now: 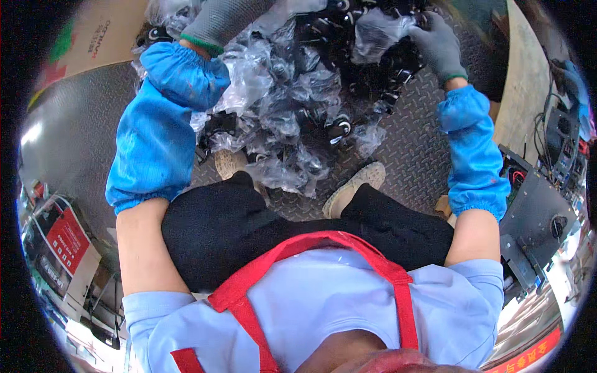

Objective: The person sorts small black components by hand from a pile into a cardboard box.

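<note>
A wide heap of clear plastic bags (249, 78) and small black parts lies on the floor in front of me. My right hand (438, 46), in a grey knit glove, pinches the edge of a clear plastic bag (379, 37) at the heap's far right. Whether that bag has anything in it, I cannot make out. My left hand (227, 22), gloved the same way, reaches over the far left of the heap. Its fingers run past the upper edge of the view, so their grip is hidden. Among the bags a black part with a white curved mark (340, 128) shows.
The floor is dark tread plate (404, 155). My shoes (357, 186) stand at the heap's near edge. A cardboard box (87, 37) stands far left, a tan board (525, 81) at the right. Dark electrical equipment with cables (535, 211) stands by my right arm.
</note>
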The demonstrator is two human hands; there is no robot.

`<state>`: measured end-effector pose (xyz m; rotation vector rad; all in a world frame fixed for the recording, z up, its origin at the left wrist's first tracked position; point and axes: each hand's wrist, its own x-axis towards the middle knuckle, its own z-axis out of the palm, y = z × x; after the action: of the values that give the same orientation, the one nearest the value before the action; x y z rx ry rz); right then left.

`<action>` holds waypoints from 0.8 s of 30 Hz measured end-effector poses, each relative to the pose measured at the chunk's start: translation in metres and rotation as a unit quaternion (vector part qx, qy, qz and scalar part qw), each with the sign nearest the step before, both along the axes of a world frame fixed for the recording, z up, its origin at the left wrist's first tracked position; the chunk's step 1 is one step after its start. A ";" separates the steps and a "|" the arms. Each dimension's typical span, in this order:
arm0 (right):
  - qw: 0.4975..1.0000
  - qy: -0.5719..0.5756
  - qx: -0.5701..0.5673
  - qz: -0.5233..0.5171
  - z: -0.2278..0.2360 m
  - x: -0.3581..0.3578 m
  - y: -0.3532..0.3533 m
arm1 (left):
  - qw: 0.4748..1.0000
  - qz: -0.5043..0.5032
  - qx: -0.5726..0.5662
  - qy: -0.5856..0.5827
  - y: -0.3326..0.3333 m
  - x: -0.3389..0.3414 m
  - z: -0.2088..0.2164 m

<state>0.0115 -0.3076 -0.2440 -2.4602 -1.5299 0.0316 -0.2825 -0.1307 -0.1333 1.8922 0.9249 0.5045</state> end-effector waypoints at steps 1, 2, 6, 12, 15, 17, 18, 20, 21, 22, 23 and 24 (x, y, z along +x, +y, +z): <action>1.000 -0.004 0.002 -0.002 0.008 -0.010 -0.001 | 0.999 -0.024 0.001 0.023 0.005 0.000 -0.007; 0.995 -0.030 0.095 0.015 0.013 -0.027 -0.007 | 0.998 -0.048 0.003 0.047 0.008 0.001 -0.013; 0.975 -0.056 0.107 0.186 0.023 -0.089 -0.011 | 0.998 -0.001 -0.048 -0.037 -0.011 0.003 -0.006; 0.943 -0.174 -0.056 0.279 -0.003 -0.072 0.002 | 0.996 -0.090 -0.004 0.020 -0.006 0.001 -0.007; 0.960 -0.112 0.067 0.247 0.027 -0.050 0.018 | 0.996 -0.052 0.067 -0.041 -0.013 -0.002 -0.017; 0.954 0.133 0.266 0.040 0.054 -0.048 0.018 | 0.996 -0.085 0.020 0.021 -0.008 0.004 -0.006; 0.955 0.134 0.263 0.039 0.073 -0.054 0.019 | 0.989 -0.118 -0.024 0.084 -0.009 0.007 -0.001; 0.891 0.358 0.275 0.045 0.107 -0.084 0.021 | 0.980 -0.188 -0.011 -0.069 -0.025 0.015 0.004; 0.839 0.466 0.276 0.053 0.113 -0.104 0.024 | 0.952 -0.218 -0.154 -0.147 -0.031 0.015 -0.003; 0.841 0.462 0.277 0.047 0.113 -0.113 0.023 | 0.937 -0.226 -0.149 -0.221 -0.042 0.026 -0.013; 0.821 0.496 0.275 0.062 0.111 -0.122 0.022 | 0.952 -0.246 -0.134 -0.120 -0.035 0.028 -0.015; 0.798 0.531 0.274 0.076 0.108 -0.126 0.019 | 0.957 -0.264 -0.116 -0.014 -0.029 0.031 -0.009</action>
<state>-0.1141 -0.2887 -0.1362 -1.3731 -0.9738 0.7454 -0.2516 -0.1600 -0.1422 1.8115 0.4045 0.0932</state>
